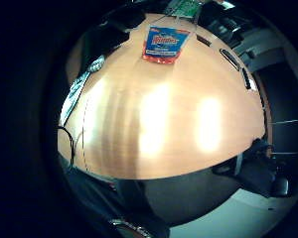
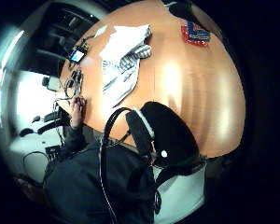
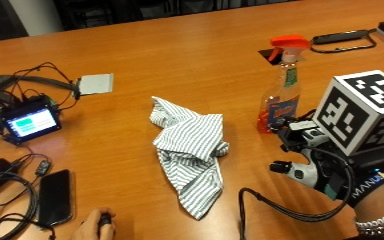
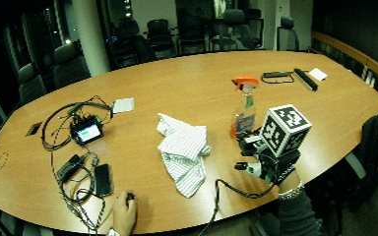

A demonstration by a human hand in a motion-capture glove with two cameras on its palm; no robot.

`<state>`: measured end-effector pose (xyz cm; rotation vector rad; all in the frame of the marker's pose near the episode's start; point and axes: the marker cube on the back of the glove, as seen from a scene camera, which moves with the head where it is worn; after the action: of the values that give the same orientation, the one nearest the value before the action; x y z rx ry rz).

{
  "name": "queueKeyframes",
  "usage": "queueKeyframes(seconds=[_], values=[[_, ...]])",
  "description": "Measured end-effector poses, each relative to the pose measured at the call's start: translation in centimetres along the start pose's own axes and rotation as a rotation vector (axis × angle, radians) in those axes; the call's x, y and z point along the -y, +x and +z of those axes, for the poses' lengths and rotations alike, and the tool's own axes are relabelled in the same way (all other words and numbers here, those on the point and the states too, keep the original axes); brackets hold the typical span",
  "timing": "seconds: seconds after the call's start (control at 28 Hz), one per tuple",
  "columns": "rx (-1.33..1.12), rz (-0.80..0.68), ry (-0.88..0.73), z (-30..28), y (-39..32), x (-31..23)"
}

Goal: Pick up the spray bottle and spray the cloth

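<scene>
The right hand (image 3: pixel 312 160) hovers just short of the bottle (image 3: pixel 282 95), holding nothing; I cannot tell its finger spread. The cloth (image 3: pixel 189 150) lies crumpled at the bottle's 9 o'clock on the surface (image 3: pixel 179 60), within spraying range.

Gloved right hand (image 3: pixel 312 160) hovering above the table edge, bare left hand (image 3: pixel 95 227) resting near the person's side.

The right hand is hanging raised at the person's right, wrist low and the back of the hand turned up toward the outside camera; whether its fingers are straight or curled is not showing from here. A beaded band is sitting on its wrist. The left hand is lying on the wood at the near edge, its fingers curling over a small dark object.
</scene>
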<state>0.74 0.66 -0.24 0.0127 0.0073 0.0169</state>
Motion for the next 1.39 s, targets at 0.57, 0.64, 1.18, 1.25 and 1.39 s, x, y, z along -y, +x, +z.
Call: queueKeyframes(seconds=[0.57,0.64,1.18,1.25,1.39], values=[[0.055,0.116,0.128,-1.0,1.3,1.1],[0.064,0.117,0.151,-1.3,0.5,2.7],[0.102,0.301,0.281,-3.0,0.7,12.9],[0.134,0.336,0.314,-3.2,1.3,14.2],[0.215,0.418,0.347,-2.4,2.2,15.8]])
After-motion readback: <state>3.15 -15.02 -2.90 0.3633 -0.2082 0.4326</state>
